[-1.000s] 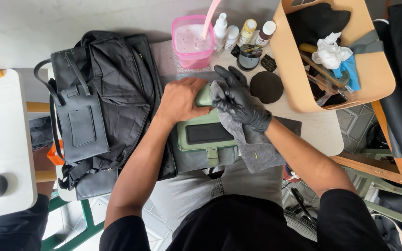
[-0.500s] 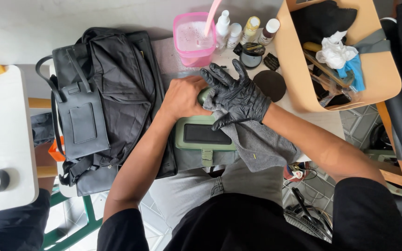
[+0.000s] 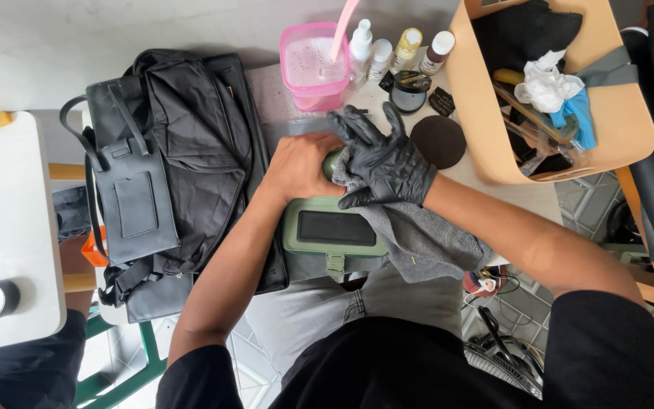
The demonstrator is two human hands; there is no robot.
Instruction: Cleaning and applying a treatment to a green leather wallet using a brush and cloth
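Small sage-green leather bag with dark rectangular front panel (image 3: 333, 231) lay flat at table's near edge, just right of big black bag, buckle tab hanging off near side twd person. Far end covered by hands. Was gripped at top-left by bare left hand (image 3: 298, 167). Grey microfibre cloth (image 3: 418, 235) was draped over bag's right side, trailing off edge, pressed onto bag's top by black-gloved right hand (image 3: 381, 160), fingers spread.
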